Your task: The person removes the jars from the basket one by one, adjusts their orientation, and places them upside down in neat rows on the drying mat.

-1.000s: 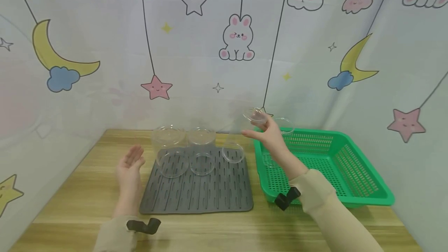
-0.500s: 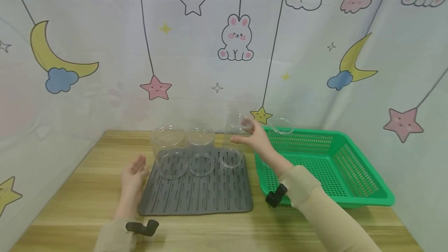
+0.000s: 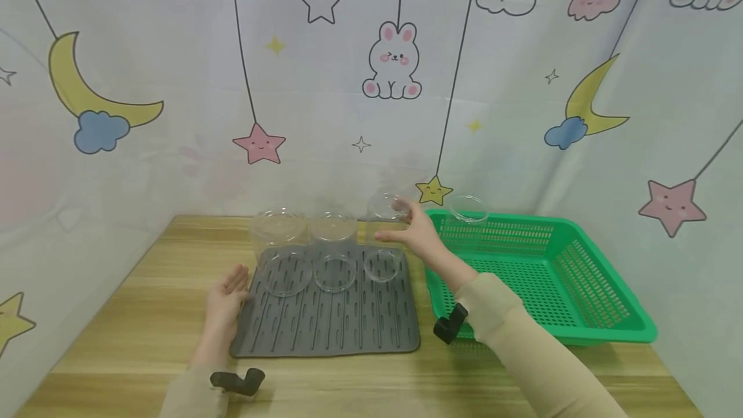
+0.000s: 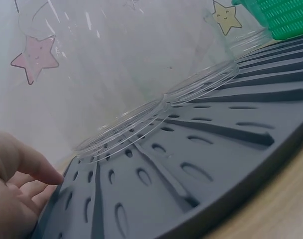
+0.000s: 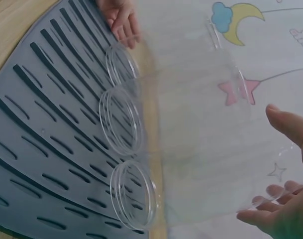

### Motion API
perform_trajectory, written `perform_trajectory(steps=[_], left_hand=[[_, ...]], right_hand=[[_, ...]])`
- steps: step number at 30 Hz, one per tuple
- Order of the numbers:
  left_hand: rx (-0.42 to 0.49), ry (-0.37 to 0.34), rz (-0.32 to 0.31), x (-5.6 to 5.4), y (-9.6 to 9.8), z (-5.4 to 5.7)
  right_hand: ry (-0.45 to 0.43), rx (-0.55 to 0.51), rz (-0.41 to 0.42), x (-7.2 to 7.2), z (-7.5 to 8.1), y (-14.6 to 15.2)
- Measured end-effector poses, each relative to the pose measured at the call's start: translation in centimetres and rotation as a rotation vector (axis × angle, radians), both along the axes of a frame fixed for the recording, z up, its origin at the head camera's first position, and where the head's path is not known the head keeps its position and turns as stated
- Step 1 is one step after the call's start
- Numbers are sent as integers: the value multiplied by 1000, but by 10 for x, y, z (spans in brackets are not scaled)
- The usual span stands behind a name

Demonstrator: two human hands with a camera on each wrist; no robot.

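Note:
My right hand (image 3: 419,234) holds a clear, tall cup (image 3: 381,266) near its top, thumb and fingers around the wall. The cup's lower ring is at the back right of a grey ribbed drying mat (image 3: 325,328). To its left, two more clear cups, a middle one (image 3: 334,257) and a wider left one (image 3: 282,257), stand in a row along the mat's back. My left hand (image 3: 225,302) is relaxed and holds nothing. Its fingers (image 4: 47,174) lie right at the mat's left edge in the left wrist view.
A green perforated basket (image 3: 609,282) stands to the right of the mat. Another clear cup (image 3: 467,209) rises above its back left rim. Behind the wooden table (image 3: 128,315) hangs a printed cloth (image 3: 325,95) with stars and moons.
My right hand has moved left from the basket's edge with the cup, lowering it toward the back right of the mat. My left hand has shifted slightly right, to the mat's edge.

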State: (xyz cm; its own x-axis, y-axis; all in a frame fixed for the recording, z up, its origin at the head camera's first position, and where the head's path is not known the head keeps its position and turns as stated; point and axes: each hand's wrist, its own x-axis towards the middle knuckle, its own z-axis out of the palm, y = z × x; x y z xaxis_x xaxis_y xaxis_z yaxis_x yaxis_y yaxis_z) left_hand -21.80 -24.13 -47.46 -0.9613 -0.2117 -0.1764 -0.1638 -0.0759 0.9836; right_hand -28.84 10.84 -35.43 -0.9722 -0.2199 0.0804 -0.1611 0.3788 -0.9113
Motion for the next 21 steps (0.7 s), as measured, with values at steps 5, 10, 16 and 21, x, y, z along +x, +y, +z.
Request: perform_trajectory(steps=[5,10,16,21], left_hand=[[21,5,-13,0,0,-2],[33,10,-8,-2,0,-5],[49,16,-10,-3,0,-7],[44,19,-3,-3,1,-7]], right_hand=[[-14,13,11,-2,-2,-2],[-19,12,21,-5,-6,-2],[-36,14,31,-8,-10,-2],[-45,27,27,-10,-12,-3]])
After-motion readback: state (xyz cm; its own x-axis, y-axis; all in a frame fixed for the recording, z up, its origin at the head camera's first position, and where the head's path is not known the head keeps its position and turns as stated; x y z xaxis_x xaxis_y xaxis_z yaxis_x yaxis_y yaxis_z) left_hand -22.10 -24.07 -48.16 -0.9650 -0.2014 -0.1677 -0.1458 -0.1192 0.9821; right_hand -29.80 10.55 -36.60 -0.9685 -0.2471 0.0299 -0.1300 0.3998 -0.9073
